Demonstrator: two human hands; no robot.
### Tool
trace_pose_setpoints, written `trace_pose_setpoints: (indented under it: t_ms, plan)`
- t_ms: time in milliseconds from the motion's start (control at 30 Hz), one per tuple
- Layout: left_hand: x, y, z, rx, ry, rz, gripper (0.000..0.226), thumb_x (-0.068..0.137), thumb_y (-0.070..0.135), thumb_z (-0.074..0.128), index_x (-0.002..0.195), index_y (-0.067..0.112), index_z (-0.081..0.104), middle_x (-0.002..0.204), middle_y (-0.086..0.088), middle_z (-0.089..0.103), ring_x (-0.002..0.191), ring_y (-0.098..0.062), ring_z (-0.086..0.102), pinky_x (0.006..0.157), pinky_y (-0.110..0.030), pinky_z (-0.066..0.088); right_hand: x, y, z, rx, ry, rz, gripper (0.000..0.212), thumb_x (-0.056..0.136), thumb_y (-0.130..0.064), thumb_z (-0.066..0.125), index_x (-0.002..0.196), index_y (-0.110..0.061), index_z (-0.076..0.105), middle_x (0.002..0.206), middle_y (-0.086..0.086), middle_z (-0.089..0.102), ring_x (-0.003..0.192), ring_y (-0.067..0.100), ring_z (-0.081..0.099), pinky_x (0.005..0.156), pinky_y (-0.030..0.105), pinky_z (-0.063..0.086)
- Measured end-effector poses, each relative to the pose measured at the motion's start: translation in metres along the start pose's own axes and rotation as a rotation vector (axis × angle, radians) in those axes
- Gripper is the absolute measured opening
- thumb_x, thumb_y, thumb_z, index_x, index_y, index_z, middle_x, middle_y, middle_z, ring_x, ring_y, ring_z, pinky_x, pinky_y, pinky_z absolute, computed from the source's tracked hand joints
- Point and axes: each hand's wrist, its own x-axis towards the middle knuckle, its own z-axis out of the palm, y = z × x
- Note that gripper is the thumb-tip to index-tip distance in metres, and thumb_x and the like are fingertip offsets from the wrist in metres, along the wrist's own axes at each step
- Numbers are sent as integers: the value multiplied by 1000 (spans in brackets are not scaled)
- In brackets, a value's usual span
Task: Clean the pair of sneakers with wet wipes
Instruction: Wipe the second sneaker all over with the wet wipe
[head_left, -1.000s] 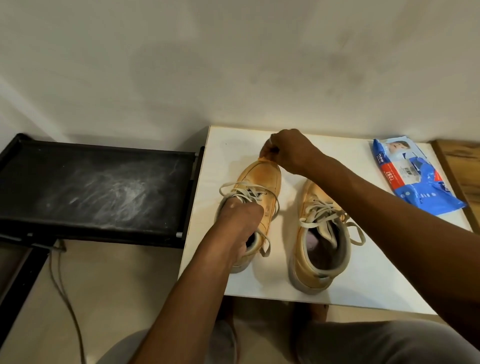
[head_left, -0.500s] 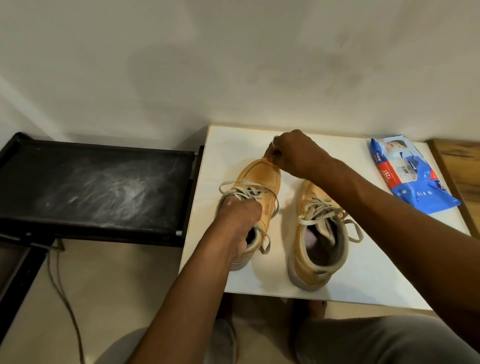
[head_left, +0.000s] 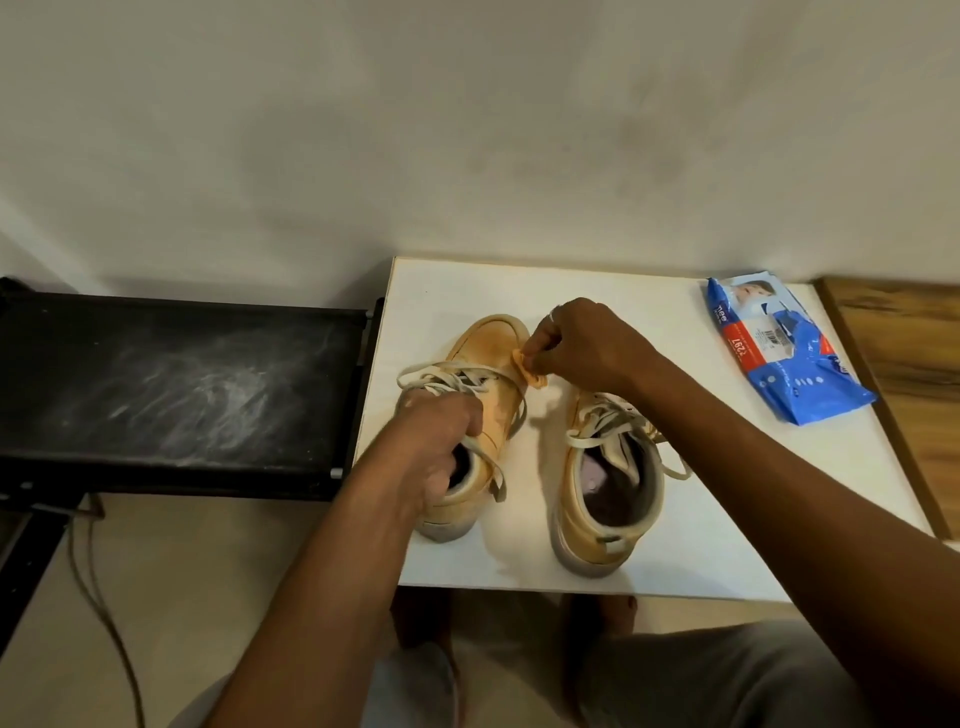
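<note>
**Wiping the left sneaker's side**

On the head camera I saw the left sneaker (head_left: 483, 364) and right sneaker (head_left: 587, 525), tan, smudged and pale-laced, standing mid white table (head_left: 727, 493). The left hand (head_left: 441, 441) gripped the left sneaker's collar. The right hand (head_left: 582, 343) pinched a crumpled, orange-stained wipe (head_left: 530, 369) against its side. The blue wipes pack (head_left: 779, 348) lay at the table's far right.

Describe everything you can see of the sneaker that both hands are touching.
The sneaker is tan, suede-like, with loose pale laces and a grey sole. It stands on the white table near the left edge, toe toward the wall. The left hand grips its collar; the right hand holds a crumpled wipe against its toe side.
</note>
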Motion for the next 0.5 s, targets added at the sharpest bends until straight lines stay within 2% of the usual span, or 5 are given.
trace_pose_setpoints:
  t_ms: [100, 167, 233, 367, 500]
  plan:
    - [1, 8, -16, -125, -55, -36, 42, 77, -14, 41, 112, 1, 59, 108, -21, 62, 94, -37, 62, 74, -41, 58, -7, -5, 4, 40, 147, -68, 10, 87, -20, 68, 88, -18, 78, 75, -9, 72, 74, 5, 66, 70, 21, 51]
    - [2, 11, -25, -157, -66, -49, 43, 76, -13, 42, 113, 2, 59, 113, -21, 62, 101, -36, 61, 84, -40, 55, -11, -14, 11, 42, 167, -120, 13, 88, -20, 67, 96, -17, 77, 82, -3, 74, 78, 9, 67, 76, 26, 53]
    - [1, 14, -30, -174, -66, -48, 40, 76, -12, 43, 109, 4, 59, 103, -18, 61, 90, -32, 61, 77, -36, 55, -14, -23, 17, 11, 148, -165, 14, 88, -20, 68, 98, -18, 76, 85, -3, 74, 78, 10, 67, 76, 27, 54]
    - [0, 15, -37, -182, -93, -64, 38, 73, -9, 42, 104, 4, 59, 92, -15, 58, 80, -28, 58, 77, -34, 54, -25, -33, 16, 17, -40, -287, 12, 88, -21, 69, 98, -20, 76, 84, -13, 69, 73, 0, 60, 65, 7, 42]
    - [-1, 16, -38, -179, -119, -66, 33, 72, -6, 41, 97, 5, 60, 85, -13, 58, 75, -27, 58, 75, -34, 54, -27, -37, 16, 72, -154, -377, 13, 86, -20, 72, 98, -22, 76, 87, -14, 71, 73, -5, 60, 66, 9, 42]
